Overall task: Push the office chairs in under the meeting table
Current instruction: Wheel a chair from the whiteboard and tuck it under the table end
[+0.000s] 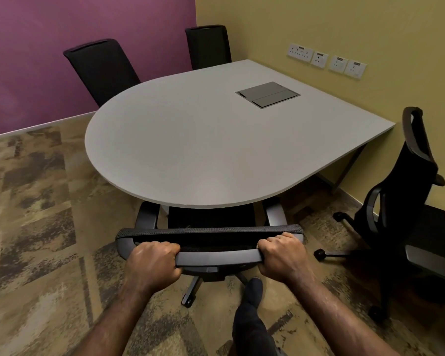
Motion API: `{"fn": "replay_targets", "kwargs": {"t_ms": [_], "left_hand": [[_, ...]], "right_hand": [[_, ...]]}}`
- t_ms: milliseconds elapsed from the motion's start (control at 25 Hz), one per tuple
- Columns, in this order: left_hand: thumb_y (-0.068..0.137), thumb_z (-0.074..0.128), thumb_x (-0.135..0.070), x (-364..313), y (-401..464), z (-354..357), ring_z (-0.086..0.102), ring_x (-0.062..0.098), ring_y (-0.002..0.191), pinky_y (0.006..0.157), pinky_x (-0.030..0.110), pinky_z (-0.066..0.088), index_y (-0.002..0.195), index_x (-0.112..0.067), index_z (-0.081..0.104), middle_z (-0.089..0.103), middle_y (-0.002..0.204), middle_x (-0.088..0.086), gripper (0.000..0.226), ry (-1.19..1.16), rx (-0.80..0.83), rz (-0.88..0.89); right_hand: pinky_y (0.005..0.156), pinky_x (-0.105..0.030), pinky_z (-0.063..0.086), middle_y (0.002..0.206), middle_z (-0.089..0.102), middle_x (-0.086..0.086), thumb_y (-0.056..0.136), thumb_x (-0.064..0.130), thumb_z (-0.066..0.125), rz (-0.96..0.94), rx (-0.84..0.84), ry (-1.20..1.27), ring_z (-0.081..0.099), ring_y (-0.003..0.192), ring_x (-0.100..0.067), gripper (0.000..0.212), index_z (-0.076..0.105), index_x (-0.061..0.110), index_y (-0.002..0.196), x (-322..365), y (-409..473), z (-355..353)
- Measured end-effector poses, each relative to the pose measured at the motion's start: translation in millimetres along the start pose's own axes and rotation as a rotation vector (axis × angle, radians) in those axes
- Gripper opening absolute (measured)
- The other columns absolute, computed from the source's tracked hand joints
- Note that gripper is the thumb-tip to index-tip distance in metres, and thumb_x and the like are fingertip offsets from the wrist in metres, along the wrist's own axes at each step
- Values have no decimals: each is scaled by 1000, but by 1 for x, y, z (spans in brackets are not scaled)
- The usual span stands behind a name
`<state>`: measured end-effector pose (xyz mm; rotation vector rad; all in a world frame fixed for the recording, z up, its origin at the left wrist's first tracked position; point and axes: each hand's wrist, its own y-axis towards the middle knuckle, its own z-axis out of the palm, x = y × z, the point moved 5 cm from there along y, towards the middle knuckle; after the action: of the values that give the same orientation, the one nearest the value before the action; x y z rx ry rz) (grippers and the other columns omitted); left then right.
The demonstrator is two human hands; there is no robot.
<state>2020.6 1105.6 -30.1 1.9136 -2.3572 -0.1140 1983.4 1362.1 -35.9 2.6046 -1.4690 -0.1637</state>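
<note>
The table (pixel 190 140) has a smooth, matt grey top, round like a half circle at the near end and straight at the far end, where it meets the yellow wall (pixel 319 27). A flat metal hatch (pixel 267 94), rectangular and darker grey, is set into the top close to that far end.

At the round end of the table stands the near chair (pixel 211 236), black with a woven mesh back and a smooth grey plastic frame. Its seat is already under the table edge, and its two grey armrests touch or almost touch the rim; I cannot tell which. The left hand (pixel 153 263) is clenched around the grey top bar of the backrest on its left part, and the right hand (pixel 283 255) grips the same bar on its right part, fingers curled over it. Below the bar, one leg of the star base with a castor is visible, and beside it a dark shoe (pixel 252 291) on the carpet (pixel 36 227), which has a blotchy brown and beige pattern.

Two more black chairs are tucked at the far left side of the table, before the purple wall (pixel 62 21): the left chair (pixel 100 70) and the corner chair (pixel 208 46), both with tall narrow backs. The right chair (pixel 406 201) stands apart from the table, turned sideways, fully out on the carpet. Above the table's far end, white sockets (pixel 326 60) sit in a row on the yellow wall.
</note>
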Motion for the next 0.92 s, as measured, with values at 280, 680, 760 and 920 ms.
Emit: {"fn": "replay_targets", "kwargs": {"t_ms": [280,680,760,920], "left_hand": [[44,77,-30,21,7,-1,50,19,41,44,23,26,55,-24,55,52,47,-8,25,14,-28,-31],[51,76,-33,50,23,-7,50,16,43,47,23,27,57,-25,59,55,50,-8,20,19,-23,-49],[55,73,-34,54,28,-6,52,16,46,48,24,28,59,-25,58,57,52,-8,18,12,-22,-55],[58,69,-36,59,40,-4,53,17,49,50,25,30,60,-25,59,59,55,-7,15,2,-9,-65]], "right_hand": [[55,-32,49,51,59,1,59,35,71,-26,2,-11,56,45,-22,22,54,22,59,9,28,1],[55,-34,48,52,59,1,56,36,65,3,50,-29,56,46,-24,17,54,23,59,23,58,0],[56,-34,48,53,60,2,59,37,63,12,61,-30,57,47,-23,17,54,23,60,21,63,2],[61,-35,47,58,61,2,64,38,58,22,84,-15,58,52,-23,15,54,24,63,16,74,7]]}}
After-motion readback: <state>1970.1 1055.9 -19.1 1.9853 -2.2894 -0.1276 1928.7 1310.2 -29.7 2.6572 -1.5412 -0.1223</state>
